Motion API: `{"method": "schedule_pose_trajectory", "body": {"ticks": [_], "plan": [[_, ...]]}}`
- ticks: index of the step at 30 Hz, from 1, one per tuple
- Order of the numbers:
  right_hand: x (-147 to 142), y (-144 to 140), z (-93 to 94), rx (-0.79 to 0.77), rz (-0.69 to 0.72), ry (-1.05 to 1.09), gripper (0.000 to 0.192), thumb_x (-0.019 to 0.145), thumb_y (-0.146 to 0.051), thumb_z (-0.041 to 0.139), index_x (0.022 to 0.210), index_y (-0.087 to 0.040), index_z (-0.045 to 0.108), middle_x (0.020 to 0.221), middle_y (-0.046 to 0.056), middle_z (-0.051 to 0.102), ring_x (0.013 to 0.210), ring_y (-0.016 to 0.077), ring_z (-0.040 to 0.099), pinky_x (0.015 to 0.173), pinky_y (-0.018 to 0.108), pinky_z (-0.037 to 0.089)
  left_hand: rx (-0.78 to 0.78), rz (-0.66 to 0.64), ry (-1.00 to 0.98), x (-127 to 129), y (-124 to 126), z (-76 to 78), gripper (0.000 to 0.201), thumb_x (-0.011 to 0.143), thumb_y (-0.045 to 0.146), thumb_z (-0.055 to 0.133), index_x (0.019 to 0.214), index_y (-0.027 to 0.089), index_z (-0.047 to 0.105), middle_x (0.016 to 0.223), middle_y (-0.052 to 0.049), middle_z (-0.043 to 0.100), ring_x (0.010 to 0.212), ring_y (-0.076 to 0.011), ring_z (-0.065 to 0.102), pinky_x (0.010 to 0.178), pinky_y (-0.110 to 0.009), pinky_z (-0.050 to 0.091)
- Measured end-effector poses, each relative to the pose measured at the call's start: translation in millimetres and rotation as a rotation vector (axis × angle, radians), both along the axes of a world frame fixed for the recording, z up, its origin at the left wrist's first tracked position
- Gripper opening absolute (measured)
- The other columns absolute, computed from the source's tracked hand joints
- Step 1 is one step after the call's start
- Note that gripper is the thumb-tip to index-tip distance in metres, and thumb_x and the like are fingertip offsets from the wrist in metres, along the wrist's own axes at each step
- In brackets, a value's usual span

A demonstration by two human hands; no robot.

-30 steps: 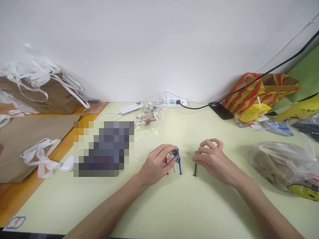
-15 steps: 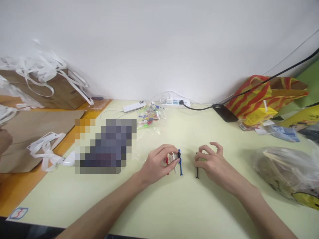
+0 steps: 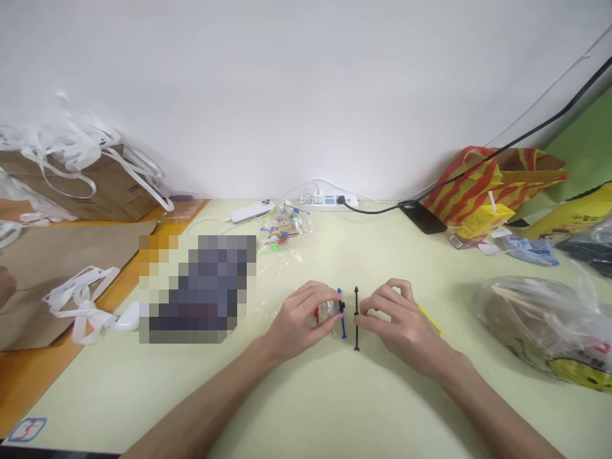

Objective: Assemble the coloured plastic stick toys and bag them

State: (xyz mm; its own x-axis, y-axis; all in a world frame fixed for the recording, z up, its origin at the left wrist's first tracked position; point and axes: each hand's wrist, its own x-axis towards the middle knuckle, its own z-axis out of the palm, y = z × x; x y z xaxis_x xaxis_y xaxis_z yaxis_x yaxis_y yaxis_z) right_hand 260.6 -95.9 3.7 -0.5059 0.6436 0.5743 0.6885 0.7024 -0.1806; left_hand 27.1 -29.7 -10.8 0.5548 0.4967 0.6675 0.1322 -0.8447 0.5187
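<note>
The left hand is closed around a small clump of coloured plastic picks: red shows against the palm, something pale or clear sits in the middle, and a blue pick stands just outside the fingertips with a small black piece at its upper part. They seem gathered side by side, probably so they stay lined up while another comes in.

Just to the right of that grip, the right hand pinches a black pick at about its middle between thumb and forefinger. The pick stands nearly upright in the view, its point towards the person, parallel to the blue one and close beside it without touching. Holding it at mid-length leaves both ends free, which looks like a way of steering it in alongside the others.

Behind the right hand's knuckles, a yellow pick lies flat on the pale green table, partly hidden by the fingers.

Further out from the left hand's grip, towards the wall, a clear bag of coloured picks sits open, likely the supply, with a white power strip behind it. Well off to the right lies a crumpled plastic bag with wooden sticks inside, and a striped red and yellow bag rests against the back. To the far left are brown paper bags and loose white straps.
</note>
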Motion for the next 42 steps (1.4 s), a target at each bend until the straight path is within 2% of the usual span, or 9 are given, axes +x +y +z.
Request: {"method": "schedule_pose_trajectory", "body": {"ticks": [6,17,24,32,42], "plan": [[-9.8,-4.4,-1.9,0.058,0.032,0.039,0.022,0.097,-0.004,0.054,0.101,-0.021,0.066,0.086,0.002,0.066,0.079,0.0143,0.05,0.089,0.041,0.035,0.012,-0.118,0.044,2.1,-1.5,4.3,0.031,0.087,0.012,0.068,0.117,0.019,0.063,0.101,-0.008,0.074,0.099,-0.0217,0.068,0.089,-0.039,0.059],[-6.8,-5.0,-4.2,0.078,0.02,0.048,0.017,0.097,-0.008,0.057,0.1,-0.022,0.066,0.088,0.001,0.067,0.078,0.0136,0.049,0.09,0.041,0.035,0.016,-0.128,0.032,1.8,-1.3,5.9,0.03,0.087,0.014,0.069,0.116,0.017,0.064,0.098,-0.01,0.074,0.096,-0.0223,0.068,0.086,-0.039,0.059],[-8.4,-4.4,-2.1,0.051,0.057,0.021,0.018,0.098,-0.007,0.056,0.098,-0.022,0.068,0.09,0.002,0.069,0.081,0.0149,0.054,0.09,0.04,0.037,-0.042,-0.24,0.094,-0.3,0.9,6.2,0.028,0.091,0.014,0.065,0.119,0.017,0.063,0.101,-0.011,0.073,0.096,-0.0217,0.067,0.09,-0.042,0.057],[-6.8,-4.5,-4.4,0.04,0.089,0.064,0.02,0.098,-0.005,0.052,0.102,-0.019,0.066,0.097,0.004,0.074,0.086,0.0155,0.058,0.09,0.04,0.038,-0.071,-0.263,0.11,-0.8,1.6,5.3,0.022,0.094,0.016,0.062,0.116,0.017,0.064,0.1,-0.012,0.074,0.096,-0.0234,0.069,0.089,-0.044,0.057],[-2.4,-2.3,1.9,0.023,0.061,0.135,0.02,0.096,-0.005,0.057,0.088,-0.021,0.064,0.088,0.0,0.072,0.08,0.0144,0.055,0.084,0.037,0.037,-0.111,-0.309,0.099,1.4,-4.0,9.3,0.02,0.094,0.013,0.062,0.114,0.017,0.066,0.1,-0.012,0.074,0.097,-0.0227,0.069,0.088,-0.041,0.057]]}}
